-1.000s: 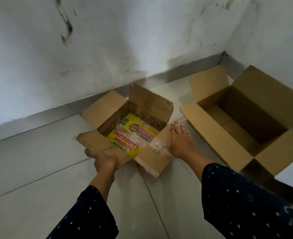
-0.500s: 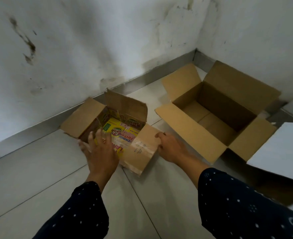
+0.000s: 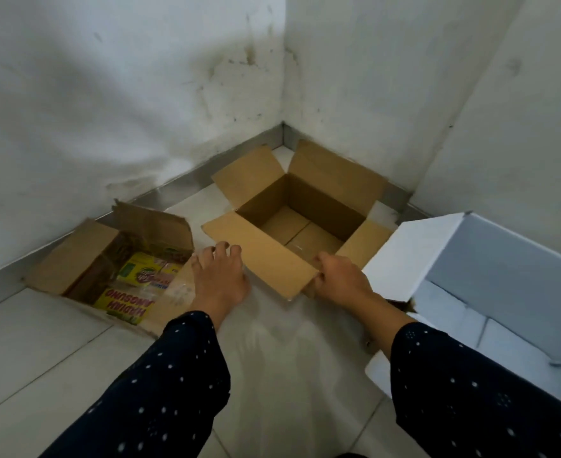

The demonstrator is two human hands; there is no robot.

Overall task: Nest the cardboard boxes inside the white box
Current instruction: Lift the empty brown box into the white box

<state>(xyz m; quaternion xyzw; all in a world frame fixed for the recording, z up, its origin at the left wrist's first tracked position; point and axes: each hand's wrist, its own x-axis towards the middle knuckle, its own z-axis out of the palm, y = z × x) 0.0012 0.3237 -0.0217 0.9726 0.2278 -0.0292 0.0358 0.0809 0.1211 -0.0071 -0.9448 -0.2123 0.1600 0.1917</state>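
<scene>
A plain brown cardboard box (image 3: 325,200) stands open in the room corner, all flaps spread. My right hand (image 3: 340,280) pinches the right end of its near flap (image 3: 262,256). My left hand (image 3: 219,276) hovers with fingers spread at the left end of that flap, between the two brown boxes. A smaller worn cardboard box (image 3: 84,256) with yellow printed panels inside lies open on the left by the wall. The large white box (image 3: 510,269) stands open at the right, its inside bluish white.
Two stained white walls meet behind the brown box, with a grey skirting (image 3: 186,181) along the floor. The floor (image 3: 41,352) is pale tile. My dark dotted sleeves fill the lower part of the view.
Both hands have left the small printed box and moved right to the larger brown box. The view has swung right, so the white box now shows.
</scene>
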